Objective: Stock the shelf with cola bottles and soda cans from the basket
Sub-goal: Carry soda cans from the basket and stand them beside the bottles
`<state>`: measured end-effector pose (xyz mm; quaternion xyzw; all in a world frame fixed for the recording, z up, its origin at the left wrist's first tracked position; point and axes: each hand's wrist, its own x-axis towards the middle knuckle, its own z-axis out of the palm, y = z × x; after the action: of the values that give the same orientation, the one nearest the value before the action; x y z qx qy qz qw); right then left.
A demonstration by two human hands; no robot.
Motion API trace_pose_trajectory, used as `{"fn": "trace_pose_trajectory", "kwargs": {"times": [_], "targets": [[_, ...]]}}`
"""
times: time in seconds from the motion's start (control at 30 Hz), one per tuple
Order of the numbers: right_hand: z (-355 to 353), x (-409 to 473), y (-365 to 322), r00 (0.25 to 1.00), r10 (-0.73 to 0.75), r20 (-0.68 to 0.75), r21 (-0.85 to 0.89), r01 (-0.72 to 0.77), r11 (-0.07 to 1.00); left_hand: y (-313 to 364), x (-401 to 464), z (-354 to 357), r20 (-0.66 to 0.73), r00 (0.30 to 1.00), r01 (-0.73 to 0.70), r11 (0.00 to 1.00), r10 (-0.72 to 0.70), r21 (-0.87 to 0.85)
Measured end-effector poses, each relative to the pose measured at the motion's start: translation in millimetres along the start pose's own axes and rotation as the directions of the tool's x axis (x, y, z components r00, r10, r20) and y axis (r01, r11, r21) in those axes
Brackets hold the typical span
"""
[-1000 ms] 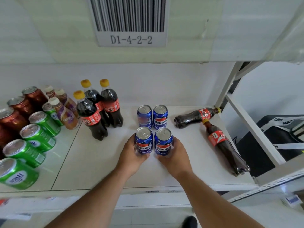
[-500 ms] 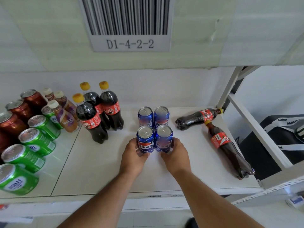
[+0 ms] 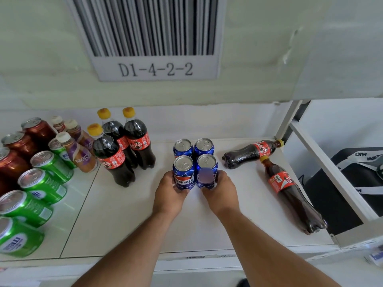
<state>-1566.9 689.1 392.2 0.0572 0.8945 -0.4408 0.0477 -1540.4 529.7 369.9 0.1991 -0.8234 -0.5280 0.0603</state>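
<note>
Meanwhile, the left hand [image 3: 169,195] and right hand [image 3: 221,194], each curled round a blue cola can [image 3: 184,172], had slid the front pair back against the rear cans [image 3: 204,146] on the shelf [image 3: 207,224]; two cola bottles [image 3: 290,193] lay unstood.

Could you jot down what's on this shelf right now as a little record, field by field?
Shelf label: D1-4-2-2
Left hand: holds front left blue can
Right hand: holds front right blue can
Back blue cans: two, upright, right behind the front pair
Standing cola bottles: three, left of the blue cans
Lying cola bottles: two, on the right
Green cans: row at far left
</note>
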Motion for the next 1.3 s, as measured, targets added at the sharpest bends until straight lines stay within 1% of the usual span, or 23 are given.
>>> {"fn": "trace_pose_trajectory", "kwargs": {"times": [0.23, 0.33, 0.4, 0.47, 0.53, 0.57, 0.67, 0.73, 0.8, 0.87, 1.0, 1.07, 1.23, 1.3], "targets": [[-0.4, -1.1, -5.7, 1.000, 0.014, 0.003, -0.023, -0.014, 1.000, 4.3, 0.7, -1.1, 0.008, 1.000, 0.008, 1.000, -0.008, 0.019], [-0.6, -2.6, -3.5, 1.000, 0.005, 0.010, -0.059, -0.004, 0.998, 6.7, -5.3, -2.0, 0.012, 1.000, -0.014, 0.999, 0.013, 0.046], [-5.4, -8.7, -6.2, 0.999, 0.034, 0.033, -0.069, -0.031, 0.997, 8.0, -11.6, -5.5, -0.007, 1.000, -0.027, 0.992, 0.028, 0.124], [-11.6, -19.0, -7.5, 0.997, 0.060, 0.044, -0.095, -0.055, 0.994, 11.2, -20.7, -12.9, -0.014, 1.000, 0.009, 0.977, -0.006, 0.211], [-17.1, -33.5, -8.2, 0.996, 0.066, 0.053, -0.141, -0.057, 0.988, 13.9, -30.1, -23.9, 0.011, 0.999, 0.044, 0.952, -0.050, 0.302], [-19.4, -42.8, -9.7, 0.996, 0.063, 0.068, -0.173, -0.051, 0.984, 13.9, -34.1, -30.6, 0.035, 0.998, 0.040, 0.937, -0.055, 0.347], [-20.3, -72.4, -14.9, 0.988, 0.033, 0.149, -0.273, 0.009, 0.962, 15.7, -50.0, -56.6, 0.107, 0.991, 0.016, 0.872, -0.078, 0.489], [-17.7, -89.0, -21.8, 0.971, 0.000, 0.238, -0.322, 0.079, 0.943, 19.1, -62.7, -75.6, 0.119, 0.989, 0.002, 0.830, -0.083, 0.558], [-14.5, -100.4, -32.0, 0.935, -0.058, 0.351, -0.358, 0.191, 0.914, 23.2, -77.7, -93.1, 0.103, 0.992, 0.001, 0.803, -0.078, 0.596], [-12.5, -107.1, -47.0, 0.877, -0.132, 0.462, -0.383, 0.332, 0.862, 26.6, -95.7, -110.1, 0.058, 0.995, 0.027, 0.792, -0.079, 0.609], [-10.3, -120.1, -77.8, 0.767, -0.268, 0.583, -0.368, 0.543, 0.755, 27.1, -137.1, -141.6, -0.056, 0.995, 0.099, 0.774, -0.082, 0.626], [-11.1, -132.6, -88.0, 0.696, -0.333, 0.636, -0.328, 0.635, 0.699, 27.8, -165.9, -154.9, -0.129, 0.985, 0.167, 0.770, -0.111, 0.616], [-11.6, -177.7, -97.9, 0.520, -0.432, 0.737, -0.199, 0.778, 0.596, 17.7, -240.5, -179.3, -0.302, 0.927, 0.355, 0.784, -0.223, 0.509], [-9.0, -199.9, -98.9, 0.451, -0.461, 0.764, -0.148, 0.818, 0.555, 13.1, -270.3, -184.9, -0.368, 0.898, 0.399, 0.796, -0.240, 0.455]]}}
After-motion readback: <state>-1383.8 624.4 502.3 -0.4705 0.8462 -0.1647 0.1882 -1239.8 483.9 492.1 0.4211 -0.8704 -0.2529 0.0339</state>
